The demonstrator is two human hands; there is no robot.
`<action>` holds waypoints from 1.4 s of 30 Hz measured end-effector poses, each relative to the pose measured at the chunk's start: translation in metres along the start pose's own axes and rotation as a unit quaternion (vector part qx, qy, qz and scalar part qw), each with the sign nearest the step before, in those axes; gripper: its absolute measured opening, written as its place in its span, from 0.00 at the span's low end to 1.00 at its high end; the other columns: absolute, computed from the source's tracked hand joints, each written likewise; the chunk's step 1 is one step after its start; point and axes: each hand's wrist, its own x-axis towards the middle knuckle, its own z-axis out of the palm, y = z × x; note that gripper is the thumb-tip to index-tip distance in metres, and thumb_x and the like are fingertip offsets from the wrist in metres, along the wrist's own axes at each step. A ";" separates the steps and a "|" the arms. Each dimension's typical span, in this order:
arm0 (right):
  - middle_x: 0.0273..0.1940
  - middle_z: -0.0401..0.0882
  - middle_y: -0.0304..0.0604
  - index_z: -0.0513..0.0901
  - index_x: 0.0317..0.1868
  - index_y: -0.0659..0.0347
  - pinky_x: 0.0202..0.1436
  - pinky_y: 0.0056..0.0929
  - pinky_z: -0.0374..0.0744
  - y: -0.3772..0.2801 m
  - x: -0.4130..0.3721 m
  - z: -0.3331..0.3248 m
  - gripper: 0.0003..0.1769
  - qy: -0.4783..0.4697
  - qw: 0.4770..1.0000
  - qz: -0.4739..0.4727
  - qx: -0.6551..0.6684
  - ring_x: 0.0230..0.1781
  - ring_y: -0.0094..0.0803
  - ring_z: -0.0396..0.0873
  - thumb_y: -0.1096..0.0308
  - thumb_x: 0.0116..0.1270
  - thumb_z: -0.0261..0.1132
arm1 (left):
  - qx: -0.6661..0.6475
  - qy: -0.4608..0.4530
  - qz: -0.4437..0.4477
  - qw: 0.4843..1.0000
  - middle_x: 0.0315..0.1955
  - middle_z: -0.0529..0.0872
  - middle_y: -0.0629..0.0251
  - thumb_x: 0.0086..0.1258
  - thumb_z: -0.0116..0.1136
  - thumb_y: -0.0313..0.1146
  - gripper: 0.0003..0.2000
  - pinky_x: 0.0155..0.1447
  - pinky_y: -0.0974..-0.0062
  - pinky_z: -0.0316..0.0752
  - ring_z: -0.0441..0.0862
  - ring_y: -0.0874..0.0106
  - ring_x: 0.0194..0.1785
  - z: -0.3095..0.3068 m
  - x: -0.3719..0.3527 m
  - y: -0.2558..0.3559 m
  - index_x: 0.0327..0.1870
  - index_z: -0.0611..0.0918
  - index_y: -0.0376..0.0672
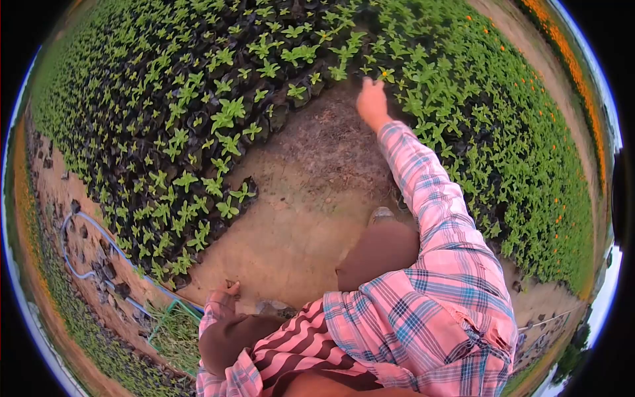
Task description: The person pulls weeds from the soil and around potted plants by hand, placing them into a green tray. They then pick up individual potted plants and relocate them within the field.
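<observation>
My right hand [372,104] reaches forward to the edge of the potted seedlings [423,76], close to a small yellow-orange flower [385,74]. Its fingers are curled down, and their tips are hidden, so whatever they grip does not show. Low on the left, my left hand [225,296] hangs beside my knee, fingers partly stretched with nothing visible in them. Nearest to it is the bare ground [284,228]. Leafy green seedlings in black plastic bags [188,178] stand densely packed on the left.
A blue hose [109,238] curves along the left side among loose dark clods or bags. Near my left sleeve lies a green-framed crate [173,331] with grass-like greenery. Orange flowers [574,63] line the far right beyond a dirt path [516,36].
</observation>
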 end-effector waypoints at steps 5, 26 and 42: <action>0.46 0.68 0.71 0.72 0.52 0.64 0.41 0.48 0.78 0.032 0.021 0.013 0.19 0.001 0.999 0.036 -0.009 0.37 0.62 0.77 0.76 0.58 0.55 | -0.029 -0.053 0.090 0.994 0.28 0.80 0.67 0.62 0.64 0.43 0.16 0.31 0.74 0.74 0.77 0.73 0.30 -0.059 0.021 0.024 0.38 0.77 0.39; 0.35 0.76 0.55 0.73 0.35 0.62 0.39 0.46 0.77 -0.098 -0.078 -0.014 0.07 -0.224 0.897 -0.322 0.206 0.36 0.53 0.77 0.75 0.53 0.59 | 0.306 0.117 0.166 0.930 0.55 0.73 0.44 0.51 0.69 0.52 0.40 0.59 0.64 0.71 0.74 0.54 0.58 0.119 0.039 0.282 0.58 0.65 0.36; 0.48 0.70 0.56 0.73 0.51 0.66 0.46 0.45 0.78 0.008 -0.079 -0.041 0.19 -0.006 0.998 -0.065 0.018 0.44 0.55 0.74 0.76 0.58 0.56 | 0.300 0.151 0.077 0.939 0.54 0.73 0.51 0.43 0.76 0.50 0.42 0.58 0.65 0.73 0.73 0.56 0.58 0.130 0.046 0.290 0.57 0.67 0.40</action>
